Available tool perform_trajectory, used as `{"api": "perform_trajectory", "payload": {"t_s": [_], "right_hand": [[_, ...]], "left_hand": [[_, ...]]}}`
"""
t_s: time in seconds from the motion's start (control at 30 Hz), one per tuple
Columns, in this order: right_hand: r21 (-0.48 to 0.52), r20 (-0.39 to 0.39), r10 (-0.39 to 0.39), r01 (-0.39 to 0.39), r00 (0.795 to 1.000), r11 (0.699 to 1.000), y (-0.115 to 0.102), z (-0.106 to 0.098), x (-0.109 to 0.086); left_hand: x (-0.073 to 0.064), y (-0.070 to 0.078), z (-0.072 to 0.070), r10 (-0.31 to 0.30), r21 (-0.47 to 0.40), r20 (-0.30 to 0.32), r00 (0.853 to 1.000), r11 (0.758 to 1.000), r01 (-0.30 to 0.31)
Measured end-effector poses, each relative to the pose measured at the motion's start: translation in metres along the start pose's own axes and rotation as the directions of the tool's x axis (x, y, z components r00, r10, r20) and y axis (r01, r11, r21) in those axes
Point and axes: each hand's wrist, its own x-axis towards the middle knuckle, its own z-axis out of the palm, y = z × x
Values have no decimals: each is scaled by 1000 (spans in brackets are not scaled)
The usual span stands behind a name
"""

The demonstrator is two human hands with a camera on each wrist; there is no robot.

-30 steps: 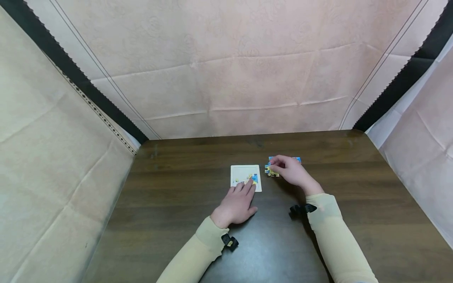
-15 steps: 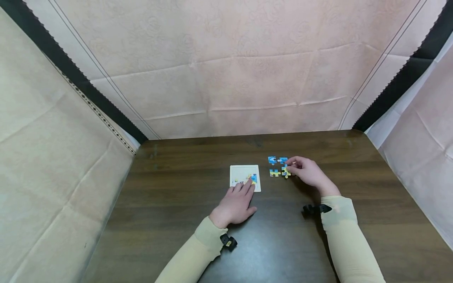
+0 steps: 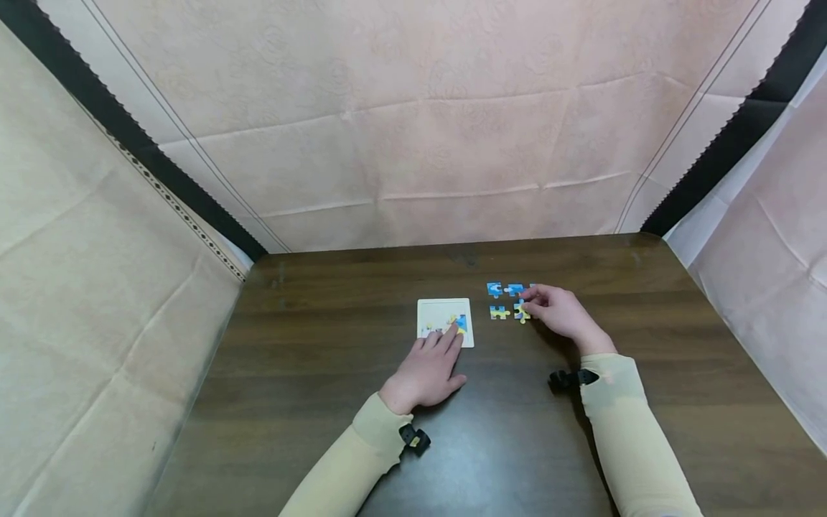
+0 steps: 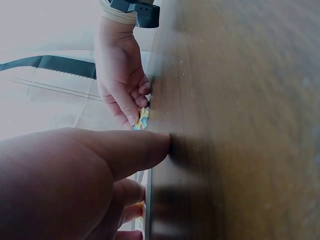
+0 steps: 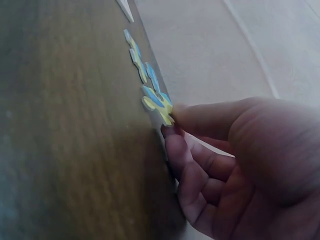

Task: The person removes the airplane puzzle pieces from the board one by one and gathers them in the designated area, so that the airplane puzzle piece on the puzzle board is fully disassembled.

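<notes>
My left hand [image 3: 423, 377] lies over the lower part of a small white puzzle board [image 3: 446, 307], with its fingers extended on it. A little blue and yellow picture area shows on the board beside the fingertips; the rest is under the fingers. To the right of the board, my right hand [image 3: 563, 316] pinches a blue and yellow jigsaw piece [image 5: 158, 103] between thumb and forefinger. The piece looks tilted in the right wrist view. Across from the left thumb [image 4: 145, 150], the left wrist view also shows the right hand at this piece.
Loose jigsaw pieces lie left of and behind the held one: a blue piece [image 3: 494, 289], another blue piece [image 3: 515, 289] and a yellow and blue piece [image 3: 499, 313]. A bit of blue shows behind the right fingers. Pale fabric walls [image 3: 413, 143] surround the brown wooden table [image 3: 323, 345].
My right hand has moved right, off the left-hand pieces, which are now uncovered, to the piece at the right. The left hand has stayed on the board.
</notes>
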Motion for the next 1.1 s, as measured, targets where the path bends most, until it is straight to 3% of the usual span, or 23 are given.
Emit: {"api": "perform_trajectory", "payload": {"t_s": [0.27, 0.67, 1.1], "right_hand": [[-32, 0, -5, 5, 1000, 999, 2, 0, -3], [-34, 69, 22, -20, 997, 999, 3, 1, -7], [-63, 56, 20, -16, 998, 998, -2, -2, -2]], "left_hand": [[-1, 0, 1, -3, -9, 7, 1000, 1000, 3], [-2, 2, 4, 3, -11, 19, 1000, 1000, -3], [0, -1, 2, -1, -14, 3, 1000, 1000, 1]]}}
